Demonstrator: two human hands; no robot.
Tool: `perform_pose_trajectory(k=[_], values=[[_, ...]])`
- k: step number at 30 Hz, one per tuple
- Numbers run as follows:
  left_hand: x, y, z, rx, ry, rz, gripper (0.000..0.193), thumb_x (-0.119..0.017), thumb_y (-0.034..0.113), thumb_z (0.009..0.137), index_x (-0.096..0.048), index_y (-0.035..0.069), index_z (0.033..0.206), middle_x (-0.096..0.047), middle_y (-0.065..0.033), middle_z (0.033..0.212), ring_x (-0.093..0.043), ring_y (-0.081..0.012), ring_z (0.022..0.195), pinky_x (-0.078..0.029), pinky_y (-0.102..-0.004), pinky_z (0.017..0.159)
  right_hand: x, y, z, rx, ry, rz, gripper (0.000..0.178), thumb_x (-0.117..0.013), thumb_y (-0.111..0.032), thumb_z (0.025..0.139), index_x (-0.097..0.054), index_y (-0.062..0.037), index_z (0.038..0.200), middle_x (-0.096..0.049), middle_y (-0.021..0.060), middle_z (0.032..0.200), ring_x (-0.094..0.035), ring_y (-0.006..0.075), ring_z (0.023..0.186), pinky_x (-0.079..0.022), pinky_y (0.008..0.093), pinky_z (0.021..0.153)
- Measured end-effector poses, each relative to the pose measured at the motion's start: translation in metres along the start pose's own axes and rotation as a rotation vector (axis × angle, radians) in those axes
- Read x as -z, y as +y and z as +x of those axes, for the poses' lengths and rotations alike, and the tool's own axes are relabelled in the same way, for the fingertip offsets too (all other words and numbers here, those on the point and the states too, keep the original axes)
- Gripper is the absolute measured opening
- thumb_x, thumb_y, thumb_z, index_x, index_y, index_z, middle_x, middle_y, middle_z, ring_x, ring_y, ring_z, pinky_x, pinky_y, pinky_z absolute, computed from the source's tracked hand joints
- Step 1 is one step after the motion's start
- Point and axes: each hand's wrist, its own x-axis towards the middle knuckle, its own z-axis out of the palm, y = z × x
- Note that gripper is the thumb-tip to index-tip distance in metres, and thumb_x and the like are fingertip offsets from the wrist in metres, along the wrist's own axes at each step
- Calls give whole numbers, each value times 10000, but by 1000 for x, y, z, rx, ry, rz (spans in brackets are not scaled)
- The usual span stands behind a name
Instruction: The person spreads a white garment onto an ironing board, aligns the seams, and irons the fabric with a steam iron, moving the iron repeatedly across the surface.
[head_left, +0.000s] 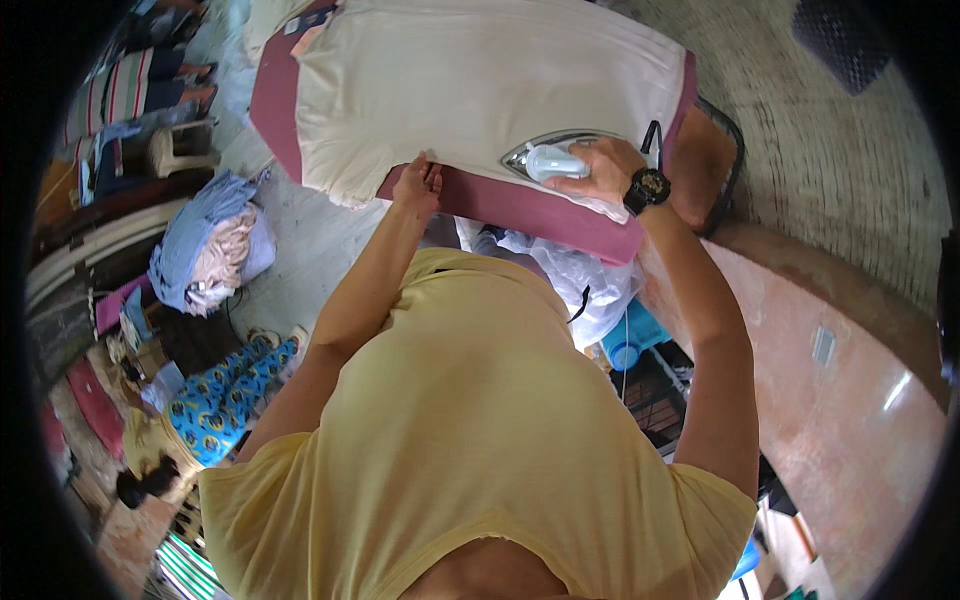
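Observation:
A cream garment (pixel 450 80) lies spread over a maroon ironing board (pixel 500 208), with its gathered, wrinkled edge hanging at the left. My right hand (pixel 608 168) is wrapped round the handle of a steam iron (pixel 552 163), which rests flat on the garment close to the near edge of the board. The iron's pale blue body and part of its metal rim show; its soleplate is hidden. At the garment's near edge, my left hand (pixel 418 188) has its fingers curled, pinching the cloth. A black watch sits on my right wrist.
A bare brown pad with a black frame (pixel 720 165) forms the board's right end. A pile of folded clothes (pixel 215 245) stands at the left. Beside it a person in blue patterned trousers (pixel 215 410) is near the floor. Clear plastic bags (pixel 590 290) hang below the board.

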Motion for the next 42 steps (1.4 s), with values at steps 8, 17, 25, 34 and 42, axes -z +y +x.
perform_pose_trajectory(k=[8, 17, 25, 34, 42], values=[[41, 36, 10, -118, -24, -482, 89, -610, 164, 924, -613, 94, 978, -632, 6, 937, -581, -143, 883, -493, -292, 738, -23, -60, 57, 73, 163, 76, 601, -628, -613, 798, -699, -40, 962, -670, 187, 707, -666, 370, 709, -539, 448, 659], [76, 30, 27, -922, 396, 196, 208, -777, 109, 789, -609, 32, 693, -582, -12, 639, -494, -86, 545, -376, -254, 502, -30, -131, 122, 61, -85, 103, 654, -565, -648, 805, -682, -40, 1013, -683, 231, 852, -667, 389, 847, -531, 468, 754], [75, 20, 37, -958, 463, 87, 229, -800, 133, 740, -615, 7, 791, -611, -22, 719, -522, -100, 640, -433, -262, 595, -27, -131, 123, 65, -140, 33, 640, -588, -651, 796, -677, -50, 996, -675, 224, 815, -666, 378, 810, -533, 461, 715], [78, 30, 6, -751, 318, 153, 252, -773, 205, 815, -592, 32, 844, -596, -7, 728, -513, -92, 650, -435, -242, 626, -26, -128, 118, 35, -163, 38, 614, -606, -635, 790, -678, -57, 986, -674, 227, 818, -659, 392, 799, -529, 471, 699], [87, 93, 22, -1379, 519, 713, 304, -694, 221, 854, -544, -7, 987, -510, -176, 955, -473, -305, 886, -389, -385, 782, -38, -130, 140, 60, -112, 29, 585, -382, -568, 947, -678, -64, 928, -683, 201, 835, -655, 400, 838, -521, 505, 751]])
